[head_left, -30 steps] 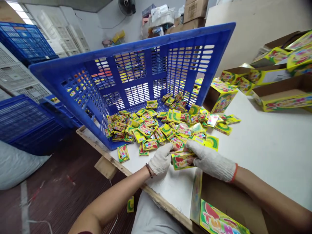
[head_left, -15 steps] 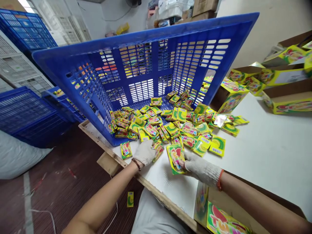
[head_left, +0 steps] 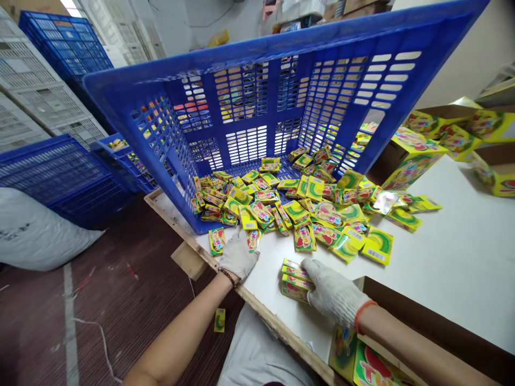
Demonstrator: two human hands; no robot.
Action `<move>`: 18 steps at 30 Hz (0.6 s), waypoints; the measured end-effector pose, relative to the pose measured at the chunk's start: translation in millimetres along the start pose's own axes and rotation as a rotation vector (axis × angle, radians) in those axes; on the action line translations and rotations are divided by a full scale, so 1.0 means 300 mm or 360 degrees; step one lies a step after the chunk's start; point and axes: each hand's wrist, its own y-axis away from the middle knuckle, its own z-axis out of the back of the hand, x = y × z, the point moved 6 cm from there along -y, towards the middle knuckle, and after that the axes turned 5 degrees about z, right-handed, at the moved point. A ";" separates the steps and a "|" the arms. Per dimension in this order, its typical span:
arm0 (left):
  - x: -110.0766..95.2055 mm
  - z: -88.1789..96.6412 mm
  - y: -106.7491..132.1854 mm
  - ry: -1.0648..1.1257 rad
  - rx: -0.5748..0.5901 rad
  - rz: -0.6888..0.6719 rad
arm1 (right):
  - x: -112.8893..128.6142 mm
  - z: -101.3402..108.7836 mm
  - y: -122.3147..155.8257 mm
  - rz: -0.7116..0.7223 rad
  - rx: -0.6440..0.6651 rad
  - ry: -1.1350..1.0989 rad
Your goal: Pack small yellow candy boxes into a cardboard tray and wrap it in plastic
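My right hand [head_left: 333,292], in a pale knit glove, grips a short stack of small yellow-and-green cartons [head_left: 295,281] just above or on the white tabletop. My left hand [head_left: 239,257], gloved too, reaches over the table edge with thumb and fingers apart. Its fingertips are at a small carton [head_left: 254,240], and another carton [head_left: 216,241] lies just left of them. Many more such cartons, printed with fruit, form a loose pile [head_left: 261,212] that spills out of a blue plastic crate [head_left: 237,123] tipped on its side.
An open display box [head_left: 341,354] stands at the front right, under my right forearm. Further printed boxes [head_left: 418,155] sit at the right. The table's wooden edge [head_left: 273,327] runs near my lap. One carton [head_left: 219,320] lies on the floor. Stacked crates [head_left: 60,48] and a white sack [head_left: 40,230] are at left.
My right hand has lowered and turned its cartons, so their narrow sides now show. My left hand has let go of a carton and drawn slightly back. The view has shifted.
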 end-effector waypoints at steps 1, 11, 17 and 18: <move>0.012 -0.016 0.003 0.0007 0.0035 -0.0023 | 0.010 -0.003 0.000 -0.0010 0.0051 0.0024; -0.106 -0.071 0.203 0.0404 -0.0267 -0.1962 | 0.102 0.024 0.016 0.0501 0.0172 -0.0012; -0.040 0.019 -0.080 0.0163 -0.0050 -0.1073 | 0.130 -0.014 0.010 0.0580 -0.0017 0.0387; -0.027 0.033 -0.122 0.0169 -0.0026 -0.0917 | 0.126 -0.023 0.004 0.0563 -0.0010 0.0387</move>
